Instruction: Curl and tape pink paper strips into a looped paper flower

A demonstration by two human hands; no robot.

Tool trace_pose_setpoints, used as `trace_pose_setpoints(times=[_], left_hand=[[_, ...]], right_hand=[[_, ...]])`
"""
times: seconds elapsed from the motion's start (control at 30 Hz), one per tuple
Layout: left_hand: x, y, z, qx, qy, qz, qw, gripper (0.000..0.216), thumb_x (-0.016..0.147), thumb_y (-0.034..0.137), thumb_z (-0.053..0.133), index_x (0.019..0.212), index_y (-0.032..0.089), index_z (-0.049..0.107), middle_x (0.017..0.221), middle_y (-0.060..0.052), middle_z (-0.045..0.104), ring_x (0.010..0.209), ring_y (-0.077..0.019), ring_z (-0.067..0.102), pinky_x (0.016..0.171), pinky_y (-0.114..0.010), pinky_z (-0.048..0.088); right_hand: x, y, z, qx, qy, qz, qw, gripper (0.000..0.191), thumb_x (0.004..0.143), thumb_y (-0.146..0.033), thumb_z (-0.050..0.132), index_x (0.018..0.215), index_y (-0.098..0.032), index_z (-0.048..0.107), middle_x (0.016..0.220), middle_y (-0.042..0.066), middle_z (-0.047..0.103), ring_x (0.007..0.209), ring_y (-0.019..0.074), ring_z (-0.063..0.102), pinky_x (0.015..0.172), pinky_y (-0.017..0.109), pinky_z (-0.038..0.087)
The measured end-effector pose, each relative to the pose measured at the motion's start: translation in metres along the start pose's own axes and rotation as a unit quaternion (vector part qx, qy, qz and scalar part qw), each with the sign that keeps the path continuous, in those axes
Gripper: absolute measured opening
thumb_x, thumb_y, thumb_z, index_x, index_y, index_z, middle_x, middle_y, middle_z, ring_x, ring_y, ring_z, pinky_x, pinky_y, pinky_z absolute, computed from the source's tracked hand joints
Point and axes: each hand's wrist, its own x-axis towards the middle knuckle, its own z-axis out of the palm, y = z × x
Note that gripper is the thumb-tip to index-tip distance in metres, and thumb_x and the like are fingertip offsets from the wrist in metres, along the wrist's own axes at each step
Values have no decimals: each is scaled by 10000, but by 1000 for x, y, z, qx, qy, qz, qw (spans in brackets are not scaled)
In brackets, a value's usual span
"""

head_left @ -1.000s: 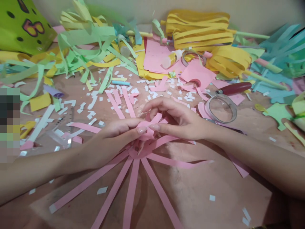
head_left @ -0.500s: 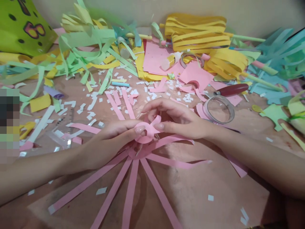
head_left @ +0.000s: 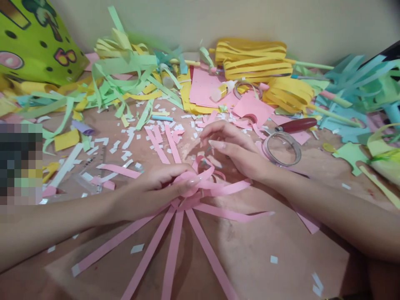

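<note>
Pink paper strips (head_left: 203,237) fan out over the table from a central hub, several of them reaching toward me with white patches at some tips. At the hub, my left hand (head_left: 165,183) pinches looped pink paper (head_left: 187,185) between thumb and fingers. A curled pink loop (head_left: 203,164) stands up just beyond the thumb. My right hand (head_left: 236,148) hovers to the right of the loops, its fingers apart and nothing visible in it. The strips' joint is partly hidden under the left hand.
A roll of tape (head_left: 283,148) and a red-handled tool (head_left: 300,125) lie right of my right hand. Behind are a glue bottle (head_left: 222,91), pink sheets (head_left: 201,89), yellow fringed paper (head_left: 253,60) and green strips (head_left: 125,66). White scraps are scattered about. A green bag (head_left: 37,46) stands at left.
My right hand has let go of the pink paper and moved up and right, its fingers opening. A pink loop has sprung up at the hub. My left hand keeps its pinch.
</note>
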Motion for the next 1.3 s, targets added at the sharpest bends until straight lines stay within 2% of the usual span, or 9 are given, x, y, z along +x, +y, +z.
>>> trace_pose_setpoints(times=[0.23,0.4,0.47,0.53,0.63,0.7,0.87,1.13,1.3], left_hand=[[-1,5,-1,44,90,-5,995,374,1046,414,435,783,176,554,765,15,561,693,-117,512,620,-213,418],[3,14,-23,167,144,-24,975,565,1064,555,243,844,188,611,711,20,550,651,-125,489,616,-242,372],[6,17,-38,339,168,-30,925,676,1035,660,206,707,184,556,641,15,488,619,-131,427,597,-266,271],[9,17,-52,496,186,-71,845,706,1021,695,182,654,181,496,620,3,445,596,-142,371,591,-286,165],[12,16,-63,603,183,-175,756,668,1044,647,151,853,190,599,725,-26,556,620,-177,465,604,-283,149],[13,15,-63,620,168,-185,744,668,1043,650,162,1034,176,634,816,-57,634,664,-211,544,611,-282,181],[20,8,-61,575,182,-126,788,643,1009,678,355,1264,151,622,810,-68,670,679,-209,563,596,-271,227],[43,-10,-70,398,198,-51,894,293,937,489,577,966,210,663,666,-10,648,613,-178,568,533,-274,309],[35,3,-54,217,199,8,956,239,947,435,573,904,205,621,687,45,589,614,-114,513,576,-248,391]], right_hand=[[-1,-2,-4,26,-128,9,991,326,951,-352,661,1252,-227,651,1262,52,645,1099,149,616,931,294,515],[2,-1,2,10,-45,23,999,223,1000,-373,589,1119,-226,707,1237,28,661,1139,124,598,947,247,501],[3,1,3,30,-52,43,997,189,975,-333,635,1100,-205,696,1125,22,676,993,99,621,828,205,515],[4,2,2,63,-77,71,993,185,986,-337,614,1046,-178,688,986,15,661,842,85,613,671,174,495],[4,3,0,101,-110,97,984,229,1011,-366,570,977,-162,667,825,-3,619,740,82,609,586,165,461],[5,3,-1,104,-117,92,983,228,1022,-358,554,977,-161,660,768,-15,609,713,77,608,603,167,460],[6,4,-1,76,-101,53,991,237,1027,-344,548,961,-149,665,763,-15,613,722,77,618,637,181,468],[7,8,0,74,-103,50,991,239,1034,-343,526,975,-147,650,775,-16,615,719,73,629,589,166,470],[9,14,2,78,-43,13,996,204,968,-332,637,1103,-181,617,1051,11,664,908,84,643,699,171,511]])
